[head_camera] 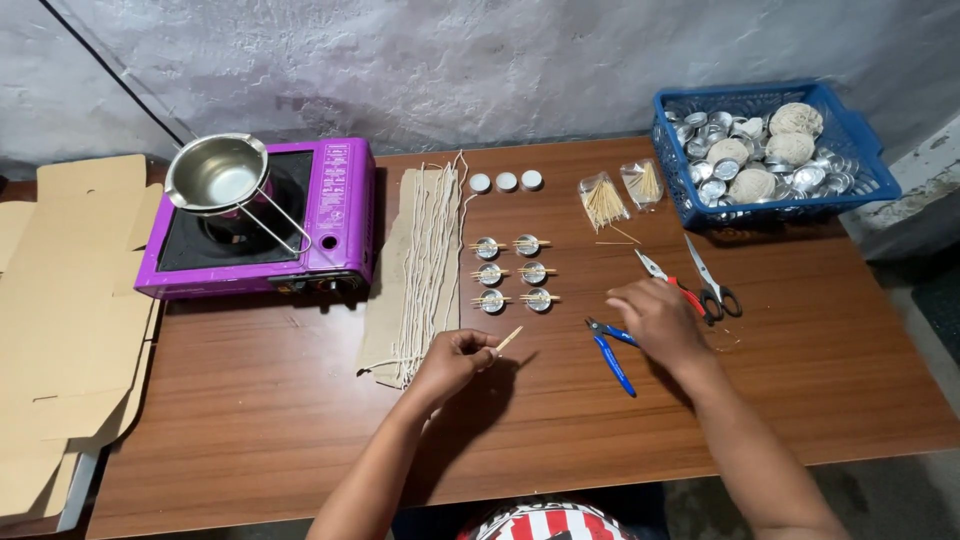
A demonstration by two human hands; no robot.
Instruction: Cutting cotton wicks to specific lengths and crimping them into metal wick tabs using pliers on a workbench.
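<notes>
From the head camera, we see our left hand (452, 358) pinched shut on a short wooden stick (509, 339). The stick juts out of the fingertips up and to the right, its long axis slanting toward the cups (512, 272), its free end clear of the table (300, 400).

Our right hand (655, 318) rests palm down just right of centre, fingers curled low and loosely together; whether they pinch anything we cannot tell. It lies across the blue pliers (611, 350), whose handles run down and to the right from under the knuckles. The red-handled cutters (672, 281) and the scissors (712, 285) lie just beyond it, touching or nearly so.

The six small metal cups sit in two columns ahead of us, between the two hands and a little farther away, each with a pair of sticks laid across its rim. The left hand, with the stick, is the nearer to them; the closest cup lies up and right of the stick's tip, along its own slant.

Left of the cups, wick strings (425, 270) lie on cardboard. A purple stove (265, 215) with a steel pot (218, 172) stands far left, a blue basket (860, 150) far right.
</notes>
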